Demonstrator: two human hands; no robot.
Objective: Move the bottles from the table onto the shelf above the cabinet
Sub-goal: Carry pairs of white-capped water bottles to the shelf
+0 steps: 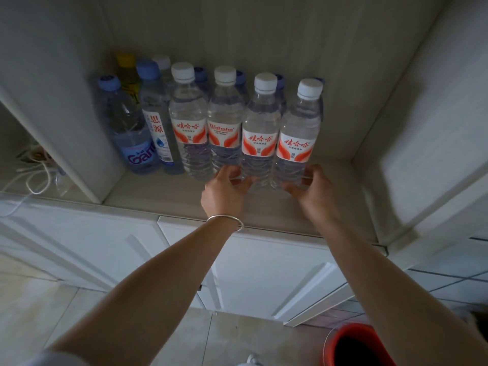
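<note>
Clear water bottles with white caps and red-and-white labels stand upright in a front row on the pale shelf. From the left, the first and second stand free. My left hand, with a thin bangle on the wrist, curls around the base of the third bottle. My right hand wraps the base of the fourth bottle. Both bottles rest on the shelf. Blue-capped bottles stand behind the row, mostly hidden.
At the left of the shelf stand a blue-capped bottle, a white-labelled one and a yellow-capped one. A divider panel and a side wall bound the shelf. White cabinet doors lie below; a red bucket stands on the floor.
</note>
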